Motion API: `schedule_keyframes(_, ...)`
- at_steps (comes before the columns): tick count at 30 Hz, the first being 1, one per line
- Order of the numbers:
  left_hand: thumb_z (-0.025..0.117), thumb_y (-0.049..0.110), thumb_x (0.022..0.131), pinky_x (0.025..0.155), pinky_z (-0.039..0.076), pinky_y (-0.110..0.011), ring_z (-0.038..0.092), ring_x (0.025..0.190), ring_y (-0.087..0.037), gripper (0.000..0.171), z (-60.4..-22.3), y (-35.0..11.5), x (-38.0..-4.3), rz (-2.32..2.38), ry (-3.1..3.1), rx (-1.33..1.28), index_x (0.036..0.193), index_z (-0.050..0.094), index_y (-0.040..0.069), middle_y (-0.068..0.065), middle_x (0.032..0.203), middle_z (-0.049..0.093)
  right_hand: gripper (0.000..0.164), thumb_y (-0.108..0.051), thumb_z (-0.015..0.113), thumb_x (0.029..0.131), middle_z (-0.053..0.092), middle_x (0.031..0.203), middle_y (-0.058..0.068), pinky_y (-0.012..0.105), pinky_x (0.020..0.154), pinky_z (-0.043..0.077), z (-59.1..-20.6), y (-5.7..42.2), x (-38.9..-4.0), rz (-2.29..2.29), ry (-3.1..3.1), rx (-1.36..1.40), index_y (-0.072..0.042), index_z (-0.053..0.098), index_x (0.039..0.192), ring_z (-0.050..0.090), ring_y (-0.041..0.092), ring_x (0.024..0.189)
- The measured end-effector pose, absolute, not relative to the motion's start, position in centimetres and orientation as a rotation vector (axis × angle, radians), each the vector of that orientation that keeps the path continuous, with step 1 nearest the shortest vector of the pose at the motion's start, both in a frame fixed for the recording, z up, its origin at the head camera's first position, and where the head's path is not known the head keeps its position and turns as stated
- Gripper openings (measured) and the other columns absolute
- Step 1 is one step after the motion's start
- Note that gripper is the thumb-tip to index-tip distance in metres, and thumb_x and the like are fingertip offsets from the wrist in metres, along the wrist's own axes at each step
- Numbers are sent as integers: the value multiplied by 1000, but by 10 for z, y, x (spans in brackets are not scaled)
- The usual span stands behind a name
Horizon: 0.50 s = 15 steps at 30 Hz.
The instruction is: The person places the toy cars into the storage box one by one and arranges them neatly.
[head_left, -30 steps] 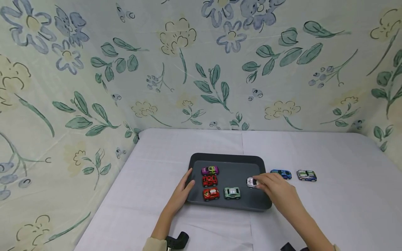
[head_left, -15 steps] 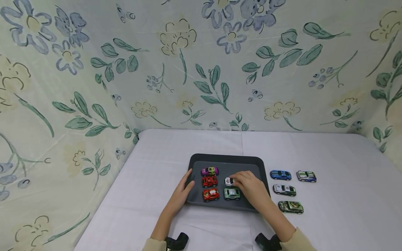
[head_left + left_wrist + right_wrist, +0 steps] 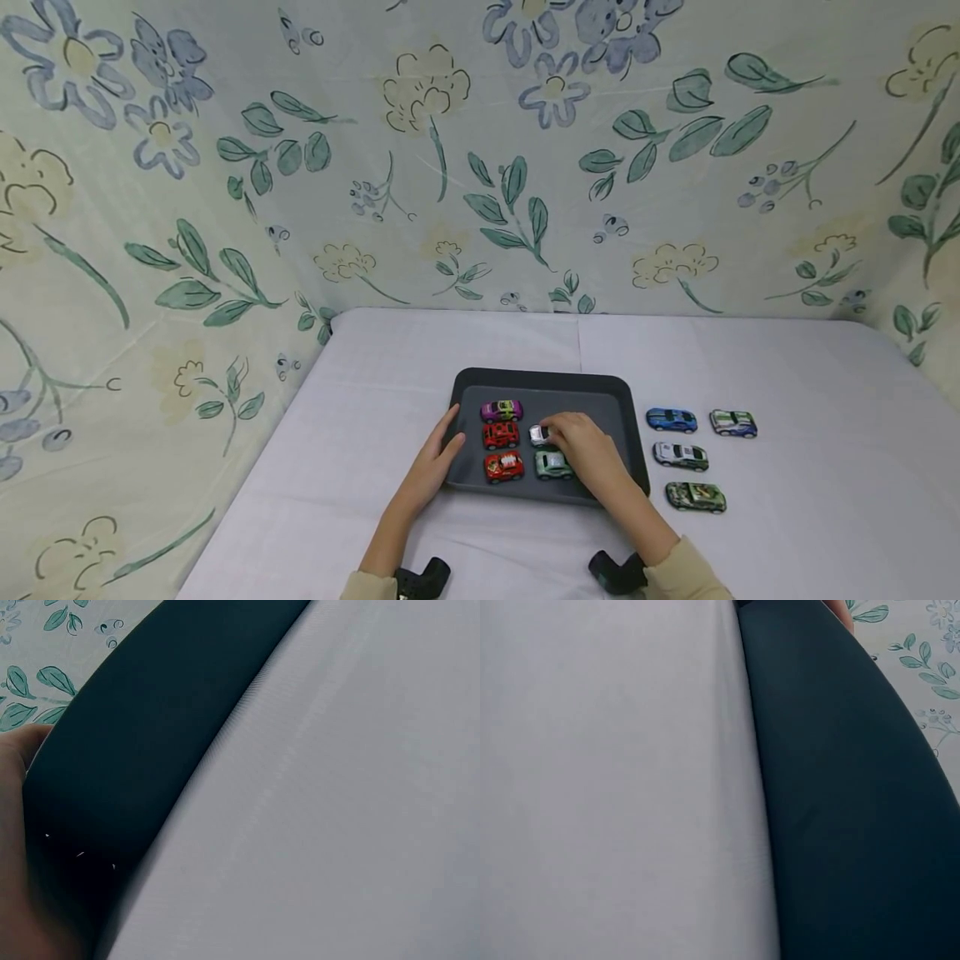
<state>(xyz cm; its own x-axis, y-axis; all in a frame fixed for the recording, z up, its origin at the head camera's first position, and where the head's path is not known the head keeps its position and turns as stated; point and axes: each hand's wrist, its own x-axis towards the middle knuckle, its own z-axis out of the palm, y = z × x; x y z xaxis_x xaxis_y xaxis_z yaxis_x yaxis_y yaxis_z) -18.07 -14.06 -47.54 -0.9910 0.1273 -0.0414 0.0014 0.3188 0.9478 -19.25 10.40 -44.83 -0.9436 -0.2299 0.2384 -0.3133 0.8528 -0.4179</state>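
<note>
My left hand [image 3: 432, 457] holds the left side of a dark grey tray [image 3: 540, 380], its thumb over the rim. In the left wrist view the left hand [image 3: 13, 847] lies against the tray's outer wall [image 3: 150, 727]. My right hand [image 3: 594, 452] pinches a small white toy car [image 3: 539, 435] inside the tray, just behind a pale green toy car [image 3: 552, 465]; the fingers partly cover it. A purple toy car [image 3: 501, 410], a red one with black marks [image 3: 500, 434] and another red one [image 3: 504, 467] form a column at left.
Right of the tray, on the white cloth [image 3: 825, 400], stand a blue toy car [image 3: 671, 419], a white-green-blue one [image 3: 733, 423], a silver one [image 3: 680, 456] and a camouflage one [image 3: 696, 497]. A floral curtain [image 3: 480, 167] hangs behind.
My right hand has carried the white toy car leftward across the tray, to behind the pale green one. The silver and camouflage cars are uncovered. My left hand has stayed in place.
</note>
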Motion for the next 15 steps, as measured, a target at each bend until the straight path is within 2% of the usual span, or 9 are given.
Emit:
schedule_keyframes(8, 42, 35, 96, 112, 12, -56, 15, 140, -31, 51, -475, -140, -180, 1763, 2461, 121, 144, 25, 28, -7, 152, 20, 20, -13, 61, 86, 67, 108, 6, 42, 79, 53, -450, 104, -194, 683, -2883, 419, -15, 67, 106, 61, 24, 103)
schedule_keyframes(15, 42, 35, 96, 112, 12, -56, 15, 141, -31, 52, -474, -140, -180, 1761, 2461, 113, 144, 25, 27, -7, 152, 19, 26, -16, 59, 88, 61, 121, 8, 47, 82, 51, -439, 108, -191, 706, -2913, 433, -15, 63, 114, 57, 27, 112)
